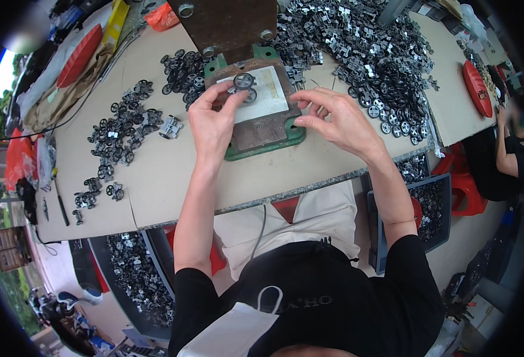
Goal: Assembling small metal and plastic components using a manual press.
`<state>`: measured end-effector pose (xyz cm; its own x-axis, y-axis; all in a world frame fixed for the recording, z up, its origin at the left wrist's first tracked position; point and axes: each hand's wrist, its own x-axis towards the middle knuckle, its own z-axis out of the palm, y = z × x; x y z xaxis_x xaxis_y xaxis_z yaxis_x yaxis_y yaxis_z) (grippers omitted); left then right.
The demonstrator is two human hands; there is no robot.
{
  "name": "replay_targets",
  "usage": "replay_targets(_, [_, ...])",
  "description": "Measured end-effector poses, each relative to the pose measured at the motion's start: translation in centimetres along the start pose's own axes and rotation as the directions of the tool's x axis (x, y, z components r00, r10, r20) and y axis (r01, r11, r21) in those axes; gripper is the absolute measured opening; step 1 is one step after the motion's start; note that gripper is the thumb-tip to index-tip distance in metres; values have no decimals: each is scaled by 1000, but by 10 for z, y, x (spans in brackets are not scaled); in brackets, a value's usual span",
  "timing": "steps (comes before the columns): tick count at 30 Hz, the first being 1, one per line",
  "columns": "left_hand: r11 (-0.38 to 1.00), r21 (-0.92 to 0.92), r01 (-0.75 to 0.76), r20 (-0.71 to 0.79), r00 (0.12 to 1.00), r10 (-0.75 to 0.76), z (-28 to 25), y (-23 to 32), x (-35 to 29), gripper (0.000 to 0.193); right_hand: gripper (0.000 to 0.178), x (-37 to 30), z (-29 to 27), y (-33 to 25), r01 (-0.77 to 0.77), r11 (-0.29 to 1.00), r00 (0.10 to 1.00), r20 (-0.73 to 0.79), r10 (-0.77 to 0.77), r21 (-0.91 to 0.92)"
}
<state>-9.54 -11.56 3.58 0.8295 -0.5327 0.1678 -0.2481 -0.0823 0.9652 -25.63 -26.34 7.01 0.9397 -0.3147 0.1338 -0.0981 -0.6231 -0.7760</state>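
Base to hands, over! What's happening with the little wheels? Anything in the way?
Left hand: pinching small black wheeled part over white rectangular plate. Right hand: open, near green-and-brown metal base. Brown metal block beyond both hands, possible obstacle.

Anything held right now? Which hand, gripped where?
Left hand: a black wheeled part, pinched between thumb and finger at its left side. Right hand: nothing visibly held.

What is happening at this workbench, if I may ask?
The person's left hand pinches a small part with black spoked wheels over the pale rectangular plate on a green-and-brown metal press. The right hand is beside the plate, fingers parted, holding nothing visible. Small black wheeled assemblies lie grouped on the tan tabletop.
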Motion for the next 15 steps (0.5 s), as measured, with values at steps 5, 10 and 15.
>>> replay_targets(5, [998,2,-70,-66,995,70,13,-27,16,25,30,2,-17,12,10,1000,998,-55,-10,-4])
replay_targets(10, [962,131,-240,-134,957,257,19,-23,13,22,20,15,-74,-3,121,987,976,-166,-138,-110])
replay_targets(15, [930,251,-267,-139,941,307,14,-26,4,20,25,80,-146,-59,337,932,787,-503,-357,-135])
